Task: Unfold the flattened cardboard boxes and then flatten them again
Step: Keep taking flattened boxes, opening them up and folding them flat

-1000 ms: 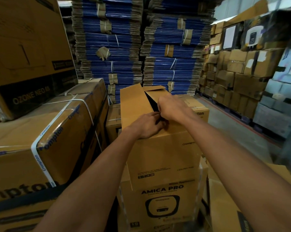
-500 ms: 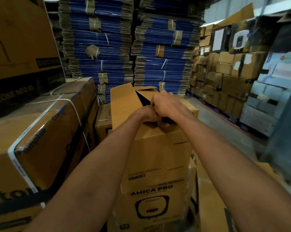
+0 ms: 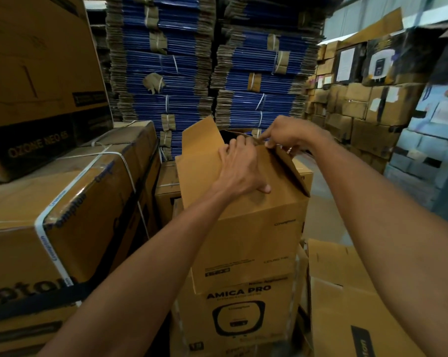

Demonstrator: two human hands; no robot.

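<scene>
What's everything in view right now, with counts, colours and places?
AMICA PRO box: one, brown, black print, bottom centre
open box: one, brown, centre, atop the AMICA PRO box
small carton: one, brown, behind open box, left
strapped carton: one, brown, white strap, left
OZONE NEO box: one, brown and black, upper left
flattened-box stacks: two, blue, behind
stacked cartons: many, brown, right
flat cardboard: count unclear, brown, lower right
left hand: one, on open box's near flap
right hand: one, pinching its right flap

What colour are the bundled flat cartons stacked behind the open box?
Blue faces with brown corrugated edges on the flat cartons. They show clearest in the head view.
</scene>
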